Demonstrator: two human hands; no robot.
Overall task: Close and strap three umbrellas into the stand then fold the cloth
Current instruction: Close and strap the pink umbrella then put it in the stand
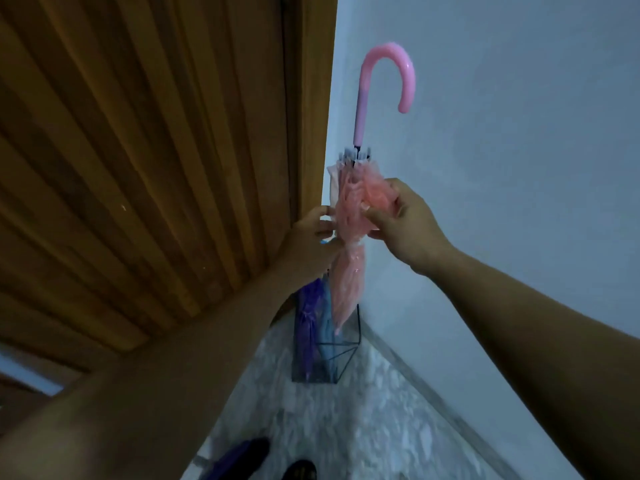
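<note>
The pink umbrella point(349, 237) is standing handle-up with its tip in the wire stand point(341, 351), the right hand point(398, 216) gathering its loose folds while the left hand point(313, 233) is pinching its waist, likely for strapping.

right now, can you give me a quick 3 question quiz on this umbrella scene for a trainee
1. True or false: the pink umbrella is closed, handle up.
2. Which hand grips its bunched canopy? A) right hand B) neither
3. Fill in: the purple umbrella and the blue umbrella stand in the wire ____.

Key: 1 true; 2 A; 3 stand. The left hand pinches at the pink umbrella's waist.
</note>
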